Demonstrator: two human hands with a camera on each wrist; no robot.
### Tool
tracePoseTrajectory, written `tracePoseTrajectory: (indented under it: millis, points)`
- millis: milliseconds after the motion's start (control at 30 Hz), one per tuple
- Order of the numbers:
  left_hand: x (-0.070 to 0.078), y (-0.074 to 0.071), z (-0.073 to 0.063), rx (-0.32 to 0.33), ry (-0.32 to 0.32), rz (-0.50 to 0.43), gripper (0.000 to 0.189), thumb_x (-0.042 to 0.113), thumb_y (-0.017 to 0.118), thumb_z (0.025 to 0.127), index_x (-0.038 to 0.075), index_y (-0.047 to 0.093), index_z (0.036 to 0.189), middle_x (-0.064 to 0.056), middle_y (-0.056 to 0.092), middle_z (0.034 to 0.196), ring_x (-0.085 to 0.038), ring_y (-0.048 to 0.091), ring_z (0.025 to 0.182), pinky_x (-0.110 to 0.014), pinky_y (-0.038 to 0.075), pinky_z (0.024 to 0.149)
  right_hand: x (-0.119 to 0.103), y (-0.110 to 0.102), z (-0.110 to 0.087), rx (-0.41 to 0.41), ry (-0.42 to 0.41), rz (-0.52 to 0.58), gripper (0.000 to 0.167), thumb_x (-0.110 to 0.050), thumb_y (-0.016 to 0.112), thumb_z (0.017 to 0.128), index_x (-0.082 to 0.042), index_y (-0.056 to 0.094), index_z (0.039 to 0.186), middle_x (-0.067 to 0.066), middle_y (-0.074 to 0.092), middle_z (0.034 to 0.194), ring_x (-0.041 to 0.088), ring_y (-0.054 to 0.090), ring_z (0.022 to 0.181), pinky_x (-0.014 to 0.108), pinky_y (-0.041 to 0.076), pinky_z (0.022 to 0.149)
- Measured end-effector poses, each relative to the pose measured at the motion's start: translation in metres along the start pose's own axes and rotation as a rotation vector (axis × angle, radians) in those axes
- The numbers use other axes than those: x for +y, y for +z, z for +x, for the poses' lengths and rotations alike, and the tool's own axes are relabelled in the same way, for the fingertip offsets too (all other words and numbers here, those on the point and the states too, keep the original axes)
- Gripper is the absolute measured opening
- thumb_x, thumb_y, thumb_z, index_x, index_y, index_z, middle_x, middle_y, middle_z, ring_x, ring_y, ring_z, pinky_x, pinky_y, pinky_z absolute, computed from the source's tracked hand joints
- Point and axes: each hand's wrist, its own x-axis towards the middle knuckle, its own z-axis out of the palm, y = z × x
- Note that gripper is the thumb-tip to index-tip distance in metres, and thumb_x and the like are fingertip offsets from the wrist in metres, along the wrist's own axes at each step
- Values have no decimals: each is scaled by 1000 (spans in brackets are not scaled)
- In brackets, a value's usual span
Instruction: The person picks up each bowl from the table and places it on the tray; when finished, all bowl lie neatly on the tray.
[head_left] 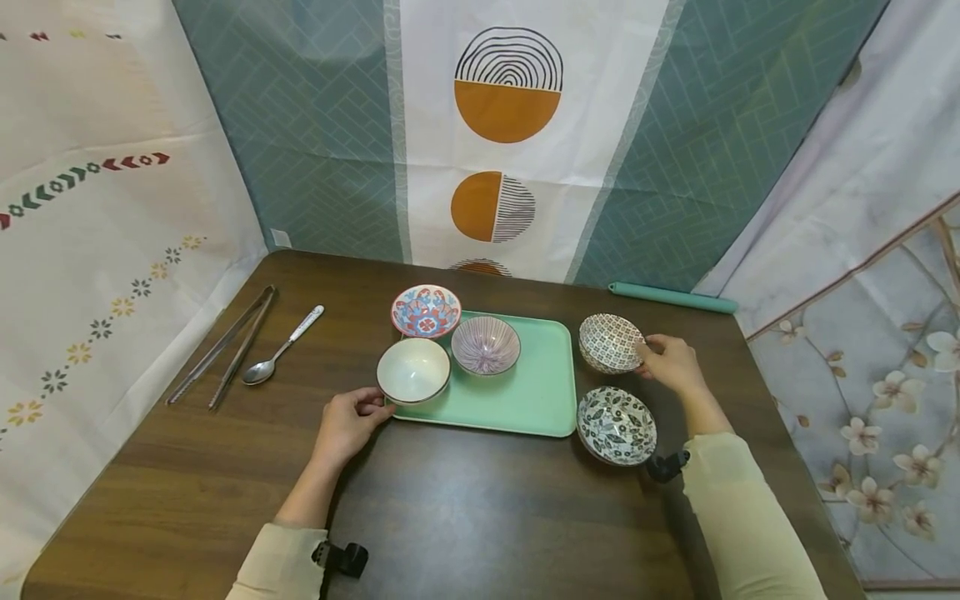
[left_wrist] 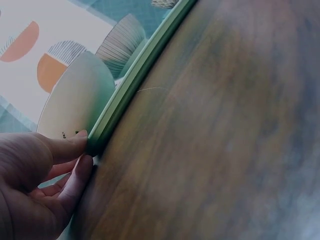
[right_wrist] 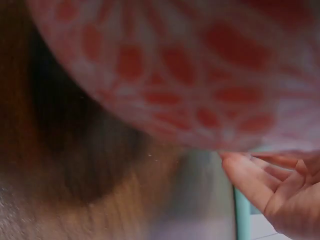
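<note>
At the front left corner of the mint-green tray (head_left: pixel 536 392), my left hand (head_left: pixel 350 425) pinches the rim between thumb and fingers. A white bowl with a dark rim (head_left: pixel 414 371) stands on the tray close to those fingertips. A purple-striped bowl (head_left: pixel 486 346) sits behind it to the right. My right hand (head_left: pixel 670 363) holds the right side of a small brown-patterned bowl (head_left: pixel 610 342), right of the tray. In the right wrist view, a red-patterned bowl wall (right_wrist: pixel 190 75) fills the top and hides the held bowl; fingers (right_wrist: pixel 250 182) show below it.
A leaf-patterned bowl (head_left: pixel 617 426) lies in front of the right hand, beside the tray. The red-and-blue bowl (head_left: pixel 426 312) is at the tray's back left corner. Metal tongs (head_left: pixel 232 350) and a spoon (head_left: pixel 283 346) lie left. Near the back edge is a green stick (head_left: pixel 672 297).
</note>
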Motion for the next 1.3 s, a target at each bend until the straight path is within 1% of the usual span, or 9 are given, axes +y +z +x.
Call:
tracePoseTrajectory:
  millis: [100, 200, 333, 533, 833, 1033, 1133, 1233, 1300]
  points:
    - [0, 0, 0, -6, -5, -2, 31, 10, 81, 87, -7, 74, 112, -15, 74, 94, -24, 73, 85, -18, 52, 64, 1, 4, 1, -35, 26, 134, 60, -22, 49, 108, 21, 32, 145, 41, 59, 122, 28, 76, 80, 35, 60, 72]
    - [-1, 0, 1, -10, -9, -6, 31, 10, 81, 87, -6, 73, 112, -15, 74, 94, -24, 73, 85, -18, 52, 64, 2, 7, 2, -36, 42, 206, 56, -16, 47, 107, 22, 32, 145, 44, 53, 128, 27, 76, 81, 31, 60, 72]
    - [0, -1, 1, -9, -12, -12, 31, 10, 81, 86, -7, 73, 112, -15, 74, 94, -23, 72, 85, -18, 52, 64, 2, 9, 2, -14, 41, 235, 51, -11, 46, 106, 23, 35, 143, 45, 52, 128, 26, 76, 80, 30, 60, 72]
    - [0, -1, 1, -3, -3, -10, 31, 9, 81, 87, -7, 74, 111, -16, 74, 93, -24, 73, 84, -18, 52, 64, 3, 8, 2, -3, 33, 283, 49, -8, 46, 106, 25, 35, 141, 47, 54, 122, 20, 75, 75, 30, 60, 72]
    - [3, -2, -1, -8, -14, -16, 31, 9, 81, 87, -7, 73, 112, -17, 74, 94, -26, 73, 86, -17, 51, 64, -2, 2, 0, 9, 18, 302, 49, -6, 47, 105, 25, 35, 141, 48, 54, 122, 17, 74, 72, 31, 60, 71]
    - [3, -2, -1, -10, -17, -15, 31, 9, 81, 87, -7, 73, 112, -17, 74, 94, -27, 73, 86, -16, 50, 63, -16, -8, -2, 18, 11, 313, 49, -7, 46, 105, 24, 35, 142, 46, 56, 121, 11, 73, 68, 29, 59, 72]
    - [2, -2, -1, -8, -18, -14, 31, 8, 81, 87, -8, 73, 112, -17, 74, 94, -27, 73, 86, -15, 50, 63, -25, -13, -3, 22, 4, 293, 48, -9, 47, 106, 23, 37, 142, 44, 57, 120, 10, 73, 69, 27, 59, 71]
    - [2, -2, -1, -9, -16, -12, 31, 8, 81, 87, -8, 73, 112, -17, 74, 94, -26, 73, 85, -15, 50, 63, -32, -16, -3, 26, -7, 275, 47, -9, 47, 106, 22, 40, 141, 44, 59, 118, 13, 73, 70, 29, 59, 71]
    - [2, -2, -1, -10, -14, -12, 31, 9, 81, 87, -8, 73, 112, -17, 74, 94, -26, 73, 85, -16, 50, 63, -37, -18, -2, 26, -12, 263, 46, -9, 48, 106, 22, 42, 139, 43, 60, 116, 12, 73, 69, 30, 59, 71]
